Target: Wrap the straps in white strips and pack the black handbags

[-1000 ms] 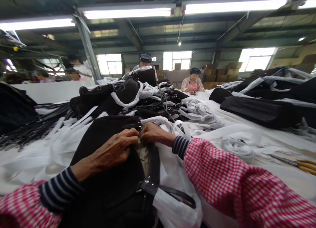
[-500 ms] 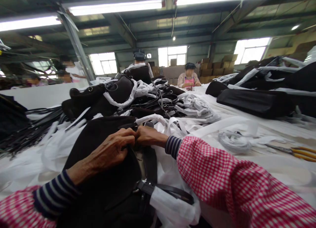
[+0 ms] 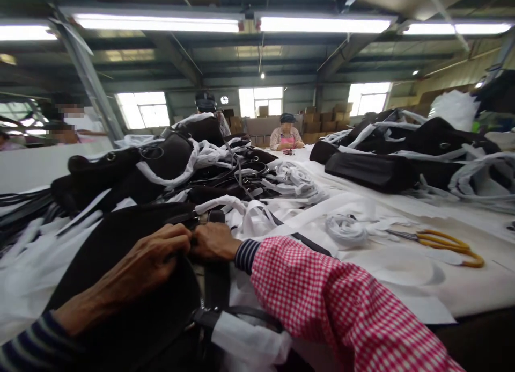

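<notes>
View: head camera, looking along a long worktop (image 3: pixel 466 286) in a workshop hall.
Writing: the print on the cartons (image 3: pixel 322 116) at the far wall is too small to read, and the bags show no side where a brand mark could be made out.
Left hand (image 3: pixel 151 259): fingers curled and pressed together, pinching the top edge of the dark bag (image 3: pixel 116 254) right beside the other hand.
Right hand (image 3: pixel 214 242): closed into a loose fist on the same edge, knuckles touching the left fingertips. What lies under the fingers is hidden.
Dark bag: lies flat at the near edge of the worktop, under both hands and the left forearm.
Strap (image 3: pixel 216 283): black, running from between the hands toward the camera, its lower end wrapped in white paper (image 3: pixel 249 344).
Sleeve (image 3: pixel 333 307): red-and-white check with a striped cuff, covering much of the near worktop on the right.
Scissors (image 3: pixel 446 242): yellow handles, lying flat to the right, well apart from the hands.
White strips (image 3: pixel 346 227): a loose coil between the hands and the scissors.
Heap of bags (image 3: pixel 169 160): dark, wound with white strips, just behind the hands, blocking the middle of the worktop.
Flat bags (image 3: pixel 370 170): dark, further right.
Seated person (image 3: pixel 286 138): at the far end, facing this way.
Standing person (image 3: pixel 207 104): behind the heap.
</notes>
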A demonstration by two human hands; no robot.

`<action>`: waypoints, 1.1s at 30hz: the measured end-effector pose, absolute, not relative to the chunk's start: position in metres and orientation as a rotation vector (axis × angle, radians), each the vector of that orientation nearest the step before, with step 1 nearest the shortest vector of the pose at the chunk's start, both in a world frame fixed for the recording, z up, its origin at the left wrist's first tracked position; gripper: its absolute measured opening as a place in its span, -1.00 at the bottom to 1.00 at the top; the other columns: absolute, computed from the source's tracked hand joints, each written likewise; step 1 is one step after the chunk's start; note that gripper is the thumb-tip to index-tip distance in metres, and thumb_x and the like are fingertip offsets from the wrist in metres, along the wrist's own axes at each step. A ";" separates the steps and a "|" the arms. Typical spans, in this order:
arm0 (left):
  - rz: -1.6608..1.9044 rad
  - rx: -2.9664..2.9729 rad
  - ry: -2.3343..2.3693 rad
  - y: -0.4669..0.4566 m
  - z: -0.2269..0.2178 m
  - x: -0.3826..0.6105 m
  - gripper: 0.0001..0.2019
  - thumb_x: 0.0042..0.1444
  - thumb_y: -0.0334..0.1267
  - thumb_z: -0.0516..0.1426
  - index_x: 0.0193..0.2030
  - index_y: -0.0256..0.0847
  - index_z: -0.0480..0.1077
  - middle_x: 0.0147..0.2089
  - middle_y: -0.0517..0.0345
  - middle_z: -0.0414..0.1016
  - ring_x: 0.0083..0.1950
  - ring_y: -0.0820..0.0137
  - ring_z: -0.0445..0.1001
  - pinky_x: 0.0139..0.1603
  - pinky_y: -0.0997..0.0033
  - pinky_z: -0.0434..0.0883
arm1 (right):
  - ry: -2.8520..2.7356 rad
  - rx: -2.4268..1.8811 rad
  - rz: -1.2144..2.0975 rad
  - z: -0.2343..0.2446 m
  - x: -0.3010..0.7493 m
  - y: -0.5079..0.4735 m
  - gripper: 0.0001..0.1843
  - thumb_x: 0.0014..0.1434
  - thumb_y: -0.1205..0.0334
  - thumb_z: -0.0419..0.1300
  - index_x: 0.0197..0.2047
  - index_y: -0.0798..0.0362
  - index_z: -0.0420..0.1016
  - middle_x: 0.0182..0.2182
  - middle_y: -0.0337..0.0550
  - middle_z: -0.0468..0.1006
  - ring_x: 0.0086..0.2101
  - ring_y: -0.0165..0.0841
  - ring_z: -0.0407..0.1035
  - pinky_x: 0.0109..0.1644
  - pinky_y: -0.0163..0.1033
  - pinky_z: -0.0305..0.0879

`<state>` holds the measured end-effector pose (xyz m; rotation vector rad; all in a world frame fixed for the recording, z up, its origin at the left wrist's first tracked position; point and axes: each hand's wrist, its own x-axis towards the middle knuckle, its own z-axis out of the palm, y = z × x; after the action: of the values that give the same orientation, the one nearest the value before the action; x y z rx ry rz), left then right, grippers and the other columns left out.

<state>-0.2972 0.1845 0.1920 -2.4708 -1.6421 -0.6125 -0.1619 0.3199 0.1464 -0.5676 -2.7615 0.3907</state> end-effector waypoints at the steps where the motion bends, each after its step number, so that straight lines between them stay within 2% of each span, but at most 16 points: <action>1: -0.627 -2.482 -1.673 0.183 0.192 -0.297 -0.75 0.04 -0.55 0.00 -0.31 -0.16 0.42 -0.10 0.14 0.51 -0.11 0.38 0.50 -0.10 0.47 0.42 | -2.778 -0.500 0.483 0.149 -0.159 0.324 -0.71 0.26 0.09 0.20 -0.23 0.14 0.62 -0.28 0.00 0.65 -0.27 -0.19 0.52 -0.34 -0.25 0.22; 4: -0.714 -2.493 -1.749 0.177 0.191 -0.296 -0.75 0.08 -0.55 -0.01 -0.28 -0.17 0.42 -0.03 0.12 0.49 -0.06 0.39 0.50 -0.06 0.46 0.40 | -2.784 -0.158 0.772 0.156 -0.150 0.336 -0.81 0.27 0.27 0.19 -0.22 0.16 0.62 -0.31 -0.14 0.62 -0.30 -0.35 0.46 -0.29 -0.34 0.22; 7: -0.789 -2.467 -1.789 0.170 0.188 -0.296 -0.74 0.05 -0.56 -0.01 -0.27 -0.19 0.43 0.00 0.11 0.49 -0.04 0.40 0.50 -0.05 0.46 0.39 | -2.723 -0.131 0.785 0.167 -0.135 0.335 -0.79 0.19 0.39 0.20 -0.15 0.16 0.64 -0.24 -0.14 0.63 -0.25 -0.37 0.45 -0.21 -0.36 0.22; 10: -0.844 -2.447 -1.804 0.166 0.186 -0.295 -0.74 0.03 -0.57 0.00 -0.30 -0.20 0.43 0.00 0.11 0.51 -0.04 0.39 0.51 -0.05 0.45 0.39 | -2.734 -0.323 0.584 0.179 -0.117 0.321 -0.82 0.18 0.35 0.22 -0.21 0.11 0.66 -0.30 -0.14 0.63 -0.29 -0.34 0.44 -0.26 -0.31 0.16; 12: -0.883 -2.439 -1.805 0.165 0.185 -0.295 -0.76 0.03 -0.56 0.01 -0.33 -0.20 0.43 -0.01 0.10 0.52 -0.05 0.39 0.51 -0.06 0.45 0.40 | -2.796 -0.317 0.539 0.185 -0.109 0.307 -0.84 0.23 0.20 0.26 -0.23 0.07 0.67 -0.36 -0.16 0.61 -0.33 -0.33 0.43 -0.31 -0.30 0.11; 15: -0.910 -2.433 -1.797 0.166 0.185 -0.294 -0.76 0.02 -0.56 0.00 -0.33 -0.20 0.43 -0.03 0.09 0.52 -0.06 0.38 0.51 -0.07 0.44 0.41 | -2.967 -0.245 0.511 0.188 -0.104 0.288 -0.73 0.23 0.01 0.29 -0.26 0.05 0.64 -0.36 -0.14 0.61 -0.36 -0.31 0.44 -0.36 -0.29 0.08; 20: -0.876 -2.453 -1.814 0.165 0.187 -0.292 -0.78 0.03 -0.53 0.02 -0.33 -0.20 0.44 -0.02 0.09 0.53 -0.05 0.37 0.51 -0.06 0.43 0.43 | -3.074 -0.366 0.363 0.183 -0.107 0.273 -0.90 0.12 0.20 0.26 -0.31 0.04 0.57 -0.31 -0.07 0.64 -0.32 -0.24 0.50 -0.40 -0.28 0.08; 23: -0.852 -2.468 -1.850 0.164 0.190 -0.293 -0.81 0.03 -0.50 0.05 -0.33 -0.19 0.44 0.01 0.08 0.53 0.00 0.34 0.51 0.00 0.39 0.46 | -3.066 -0.400 0.318 0.179 -0.107 0.271 -0.87 0.12 0.19 0.24 -0.28 0.04 0.54 -0.29 -0.04 0.65 -0.30 -0.19 0.53 -0.43 -0.26 0.07; 25: -0.814 -2.475 -1.859 0.165 0.192 -0.293 -0.82 0.03 -0.49 0.07 -0.31 -0.18 0.45 0.06 0.06 0.52 0.12 0.29 0.49 0.13 0.32 0.45 | -3.067 -0.393 0.251 0.175 -0.108 0.270 -0.84 0.14 0.15 0.24 -0.25 0.05 0.54 -0.28 -0.02 0.65 -0.29 -0.17 0.54 -0.43 -0.25 0.09; 29: -0.677 -2.536 -1.844 0.165 0.202 -0.295 -0.81 0.09 -0.43 0.09 -0.23 -0.16 0.49 0.19 0.04 0.50 0.36 0.18 0.34 0.36 0.14 0.35 | -2.989 -0.284 0.051 0.167 -0.116 0.278 -0.78 0.22 0.16 0.22 -0.09 0.05 0.54 -0.19 0.00 0.65 -0.21 -0.16 0.54 -0.31 -0.22 0.24; 33: -0.549 -2.602 -1.839 0.165 0.218 -0.297 -0.83 0.23 -0.26 0.12 -0.12 -0.15 0.53 0.26 0.04 0.47 0.35 0.18 0.35 0.38 0.18 0.32 | -2.880 -0.437 -0.024 0.163 -0.134 0.304 -0.77 0.28 0.25 0.17 -0.02 0.10 0.54 -0.09 0.11 0.62 -0.10 -0.12 0.51 -0.16 -0.16 0.33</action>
<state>-0.2968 0.1647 0.2179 -2.6016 -1.8391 -0.5487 -0.1338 0.3039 0.1627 -0.4372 -2.8795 -0.0243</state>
